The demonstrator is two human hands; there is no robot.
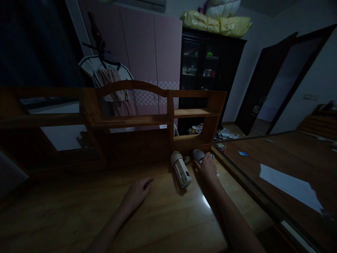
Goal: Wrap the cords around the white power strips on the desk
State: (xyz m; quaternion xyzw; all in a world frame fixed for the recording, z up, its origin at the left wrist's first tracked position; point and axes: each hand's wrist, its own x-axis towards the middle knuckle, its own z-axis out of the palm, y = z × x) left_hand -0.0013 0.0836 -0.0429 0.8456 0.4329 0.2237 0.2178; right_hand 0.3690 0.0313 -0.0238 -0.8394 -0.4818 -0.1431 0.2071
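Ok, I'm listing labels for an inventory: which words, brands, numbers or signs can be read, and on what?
None can be read.
White corded device: any marking is too small and dark.
Second corded item: partly hidden by the right hand.
Blue card, white paper: any print is too blurred.

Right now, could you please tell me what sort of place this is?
Probably a room in a home, perhaps a bedroom: there are a pink wardrobe, hanging clothes and a wooden desk with shelves.
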